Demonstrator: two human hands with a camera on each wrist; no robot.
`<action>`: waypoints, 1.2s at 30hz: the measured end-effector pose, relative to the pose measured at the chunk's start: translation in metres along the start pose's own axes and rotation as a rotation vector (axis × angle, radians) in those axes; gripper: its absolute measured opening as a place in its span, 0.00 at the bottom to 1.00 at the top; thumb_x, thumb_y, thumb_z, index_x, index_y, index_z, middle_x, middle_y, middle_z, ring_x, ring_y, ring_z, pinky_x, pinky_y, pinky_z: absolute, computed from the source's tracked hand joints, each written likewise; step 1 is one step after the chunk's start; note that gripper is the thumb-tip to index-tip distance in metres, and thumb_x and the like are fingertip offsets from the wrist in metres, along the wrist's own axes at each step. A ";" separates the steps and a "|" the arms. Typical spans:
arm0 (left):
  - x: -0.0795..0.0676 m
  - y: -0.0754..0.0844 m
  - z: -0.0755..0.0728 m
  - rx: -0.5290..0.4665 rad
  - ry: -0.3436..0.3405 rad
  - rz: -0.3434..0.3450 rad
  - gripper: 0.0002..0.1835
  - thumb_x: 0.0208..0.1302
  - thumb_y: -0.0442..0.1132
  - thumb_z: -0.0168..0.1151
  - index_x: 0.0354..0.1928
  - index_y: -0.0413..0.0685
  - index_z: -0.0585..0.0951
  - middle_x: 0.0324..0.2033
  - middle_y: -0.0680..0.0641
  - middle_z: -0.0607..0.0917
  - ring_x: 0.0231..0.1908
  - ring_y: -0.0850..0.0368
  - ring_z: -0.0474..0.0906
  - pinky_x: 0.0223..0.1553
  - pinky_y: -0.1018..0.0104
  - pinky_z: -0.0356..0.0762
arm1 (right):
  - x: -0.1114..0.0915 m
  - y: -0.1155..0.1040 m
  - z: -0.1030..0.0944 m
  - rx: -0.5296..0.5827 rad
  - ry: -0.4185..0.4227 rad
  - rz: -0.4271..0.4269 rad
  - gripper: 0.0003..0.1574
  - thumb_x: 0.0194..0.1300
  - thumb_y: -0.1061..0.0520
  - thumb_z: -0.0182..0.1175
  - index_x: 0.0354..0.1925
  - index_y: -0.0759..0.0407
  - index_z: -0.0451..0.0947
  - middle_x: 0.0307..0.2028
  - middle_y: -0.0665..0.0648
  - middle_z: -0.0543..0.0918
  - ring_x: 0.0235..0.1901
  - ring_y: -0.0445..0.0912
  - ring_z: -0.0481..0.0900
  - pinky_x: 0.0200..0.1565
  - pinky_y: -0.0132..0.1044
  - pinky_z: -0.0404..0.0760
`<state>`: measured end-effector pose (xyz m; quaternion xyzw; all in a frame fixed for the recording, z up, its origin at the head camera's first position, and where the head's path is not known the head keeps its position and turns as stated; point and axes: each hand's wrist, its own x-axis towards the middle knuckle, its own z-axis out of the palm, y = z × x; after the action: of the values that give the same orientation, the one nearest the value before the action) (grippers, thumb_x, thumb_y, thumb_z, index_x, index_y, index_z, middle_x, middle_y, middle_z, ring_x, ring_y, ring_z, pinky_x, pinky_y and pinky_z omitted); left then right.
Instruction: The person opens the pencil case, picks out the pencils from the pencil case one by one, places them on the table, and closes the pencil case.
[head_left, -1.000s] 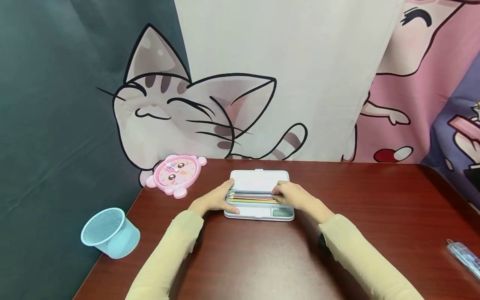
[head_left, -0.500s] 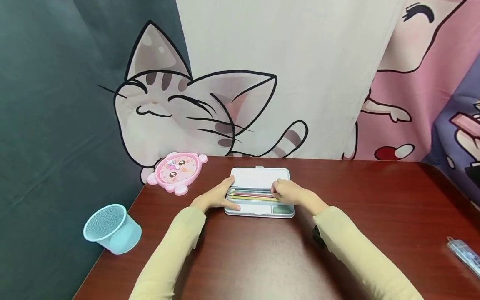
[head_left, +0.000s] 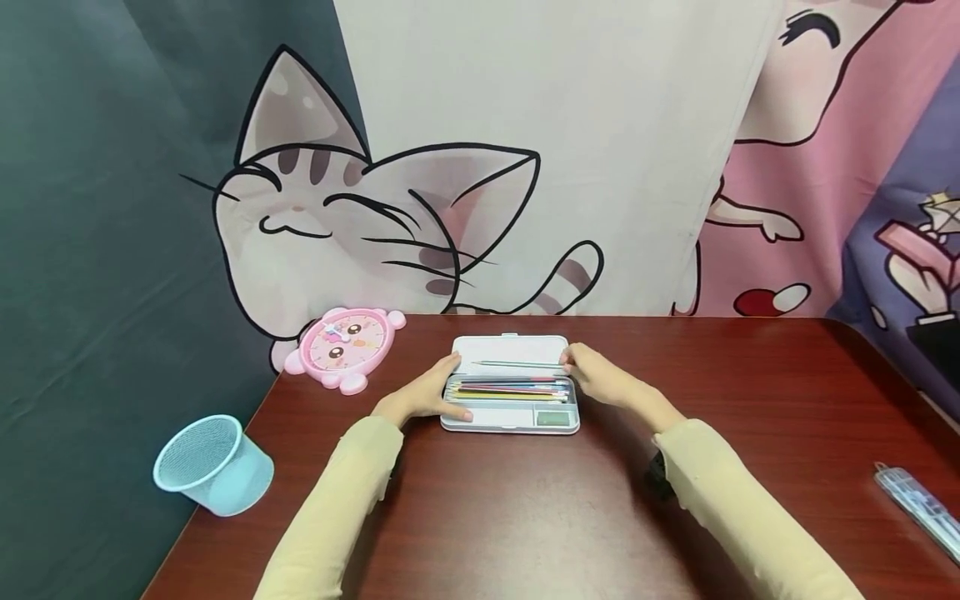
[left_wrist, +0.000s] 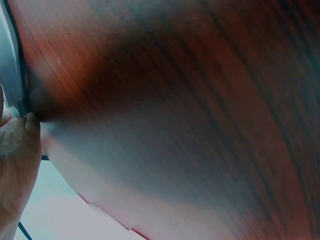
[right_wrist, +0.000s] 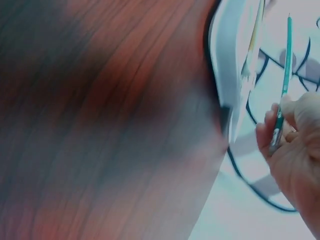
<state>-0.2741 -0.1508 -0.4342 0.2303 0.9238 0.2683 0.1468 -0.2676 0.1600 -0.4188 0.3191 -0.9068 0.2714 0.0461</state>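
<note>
A white pencil case [head_left: 498,417] lies open on the table, its lid [head_left: 498,347] folded back. Several coloured pencils [head_left: 510,390] fill its long compartment, and a small greenish panel [head_left: 552,418] sits at front right. My left hand [head_left: 423,394] holds the case's left end, thumb over the front part and fingers by the lid's hinge. Between thumb and fingers, my right hand [head_left: 600,377] pinches a teal-green pencil [right_wrist: 287,60] near one end. That pencil is level over the lid, its sharpened tip pointing left. The left wrist view shows only part of the left hand [left_wrist: 20,165].
A pink animal-shaped clock [head_left: 347,343] lies at the table's back left corner. Near the left edge is a light blue mesh pen holder [head_left: 225,475]. A pale blue slim item [head_left: 918,504] lies at far right. A printed cat curtain [head_left: 480,108] hangs behind the table.
My right hand has lifted the teal-green pencil out of the compartment and moved slightly right and back, over the lid. My left hand stays at the case's left end.
</note>
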 end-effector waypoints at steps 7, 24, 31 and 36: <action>-0.003 -0.007 -0.002 -0.006 0.015 0.000 0.57 0.43 0.50 0.73 0.69 0.35 0.49 0.69 0.36 0.49 0.70 0.45 0.45 0.69 0.52 0.47 | -0.018 0.014 -0.028 0.223 0.067 0.179 0.09 0.62 0.67 0.54 0.41 0.71 0.76 0.36 0.66 0.81 0.34 0.46 0.76 0.36 0.32 0.75; 0.000 -0.008 0.001 -0.007 0.011 0.000 0.57 0.42 0.51 0.73 0.69 0.37 0.50 0.70 0.38 0.50 0.70 0.46 0.46 0.69 0.53 0.47 | -0.083 0.108 -0.060 0.242 0.100 0.378 0.16 0.66 0.61 0.52 0.48 0.73 0.73 0.41 0.71 0.78 0.31 0.28 0.69 0.33 0.22 0.69; 0.002 -0.006 0.006 0.002 0.006 0.009 0.57 0.43 0.51 0.73 0.69 0.37 0.50 0.70 0.38 0.50 0.70 0.46 0.46 0.69 0.54 0.47 | -0.086 0.126 -0.060 0.222 0.034 0.373 0.14 0.63 0.64 0.54 0.44 0.75 0.75 0.37 0.69 0.80 0.29 0.30 0.69 0.32 0.23 0.70; 0.002 -0.005 0.004 0.015 0.016 -0.010 0.58 0.42 0.52 0.73 0.69 0.37 0.49 0.70 0.39 0.50 0.70 0.47 0.46 0.69 0.54 0.48 | -0.072 0.131 -0.061 0.131 -0.018 0.306 0.09 0.59 0.67 0.56 0.38 0.72 0.77 0.31 0.63 0.81 0.29 0.32 0.70 0.33 0.26 0.70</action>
<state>-0.2759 -0.1517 -0.4405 0.2244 0.9281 0.2626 0.1388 -0.2951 0.3172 -0.4459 0.1822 -0.9255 0.3310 -0.0250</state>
